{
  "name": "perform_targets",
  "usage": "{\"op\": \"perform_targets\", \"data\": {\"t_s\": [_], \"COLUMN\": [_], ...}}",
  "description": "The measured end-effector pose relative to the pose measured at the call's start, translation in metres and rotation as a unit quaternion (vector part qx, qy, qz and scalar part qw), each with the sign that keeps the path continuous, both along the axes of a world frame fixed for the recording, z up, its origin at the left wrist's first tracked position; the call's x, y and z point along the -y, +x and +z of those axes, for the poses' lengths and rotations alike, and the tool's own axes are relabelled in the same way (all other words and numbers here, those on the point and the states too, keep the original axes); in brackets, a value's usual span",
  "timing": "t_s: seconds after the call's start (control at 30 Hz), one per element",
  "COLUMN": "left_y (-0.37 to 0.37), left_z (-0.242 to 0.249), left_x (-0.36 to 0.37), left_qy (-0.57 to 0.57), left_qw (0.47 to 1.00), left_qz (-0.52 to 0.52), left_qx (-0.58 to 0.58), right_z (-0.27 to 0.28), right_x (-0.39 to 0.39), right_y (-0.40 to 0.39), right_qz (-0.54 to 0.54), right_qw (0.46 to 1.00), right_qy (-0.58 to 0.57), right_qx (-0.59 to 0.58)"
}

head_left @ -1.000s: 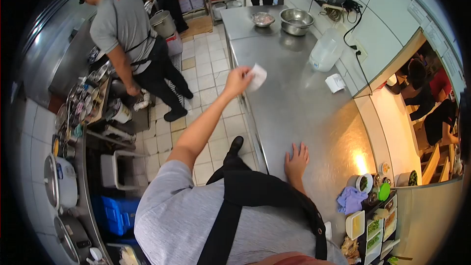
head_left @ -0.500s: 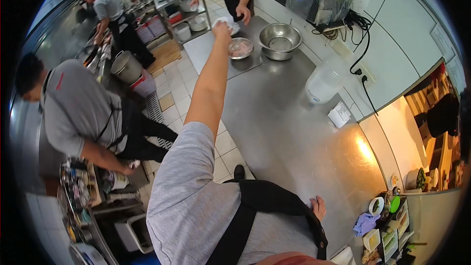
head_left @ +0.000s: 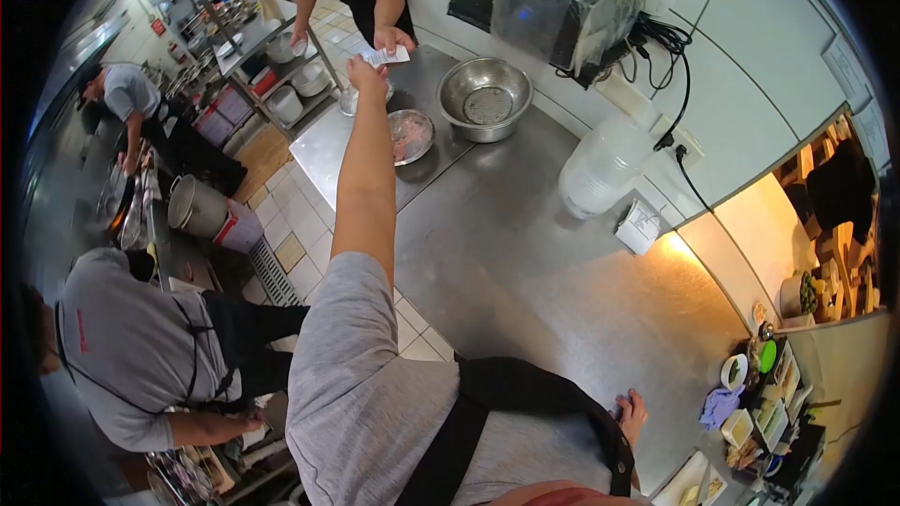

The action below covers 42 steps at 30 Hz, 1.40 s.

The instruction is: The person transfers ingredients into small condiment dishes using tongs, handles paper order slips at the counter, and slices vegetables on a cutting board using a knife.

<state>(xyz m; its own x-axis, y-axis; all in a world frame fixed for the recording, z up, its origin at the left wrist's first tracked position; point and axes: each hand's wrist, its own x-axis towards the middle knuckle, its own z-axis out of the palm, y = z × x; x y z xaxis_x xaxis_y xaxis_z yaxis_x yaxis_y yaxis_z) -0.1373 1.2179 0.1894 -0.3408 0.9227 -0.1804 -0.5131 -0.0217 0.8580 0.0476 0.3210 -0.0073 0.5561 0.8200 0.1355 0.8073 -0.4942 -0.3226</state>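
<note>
My left arm is stretched far out over the steel counter (head_left: 525,253). At its end, my left hand (head_left: 368,77) is closed at the edge of a white paper slip (head_left: 389,56). A co-worker's hand (head_left: 393,38) touches the slip from the other side. Just below my left hand stand a small dish (head_left: 349,101), partly hidden by it, and a metal bowl of pinkish food (head_left: 411,136). My right hand (head_left: 634,415) rests on the counter close to my body, fingers spread, with nothing in it.
A large steel bowl (head_left: 485,98) stands by the wall. Along it are a plastic container (head_left: 595,173), a white box (head_left: 639,227) and a plastic-wrapped machine (head_left: 567,9) with hanging cables. Two co-workers stand left. Food trays (head_left: 773,422) sit at lower right.
The co-worker's hand has come to the paper slip in my left hand and touches it. My view has shifted, while my right hand stays on the counter.
</note>
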Motion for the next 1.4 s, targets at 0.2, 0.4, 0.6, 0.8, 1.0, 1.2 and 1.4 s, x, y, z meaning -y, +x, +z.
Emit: {"op": "perform_targets", "data": {"t_s": [0.2,0.4,0.6,0.8,1.0,1.2,1.4], "left_y": [0.054,0.040,0.006,-0.023,-0.058,-0.079,-0.063], "left_z": [-0.036,0.159,0.216,0.207,0.196,0.202,0.214], "left_x": [0.053,0.436,0.649,0.811,0.951,1.052,1.132], "left_qy": [0.153,0.278,0.397,0.390,0.379,0.357,0.332], "left_qw": [0.931,0.685,0.336,0.068,-0.052,-0.143,-0.203], "left_qz": [-0.125,-0.671,-0.839,-0.899,-0.905,-0.904,-0.911], "left_qx": [-0.307,-0.053,0.158,0.188,0.184,0.185,0.134], "right_z": [0.001,0.002,0.005,0.040,0.042,0.043,0.048], "right_x": [0.002,0.005,0.010,0.031,0.157,0.299,0.376], "right_y": [-0.003,-0.007,-0.011,-0.090,-0.176,-0.242,-0.260], "right_qz": [-0.021,-0.005,-0.010,-0.083,-0.152,-0.294,-0.391], "right_qw": [1.000,1.000,0.996,0.986,0.960,0.914,0.870], "right_qy": [-0.006,0.027,0.081,0.144,0.203,0.226,0.279], "right_qx": [0.000,0.011,0.030,-0.025,-0.120,-0.167,-0.108]}}
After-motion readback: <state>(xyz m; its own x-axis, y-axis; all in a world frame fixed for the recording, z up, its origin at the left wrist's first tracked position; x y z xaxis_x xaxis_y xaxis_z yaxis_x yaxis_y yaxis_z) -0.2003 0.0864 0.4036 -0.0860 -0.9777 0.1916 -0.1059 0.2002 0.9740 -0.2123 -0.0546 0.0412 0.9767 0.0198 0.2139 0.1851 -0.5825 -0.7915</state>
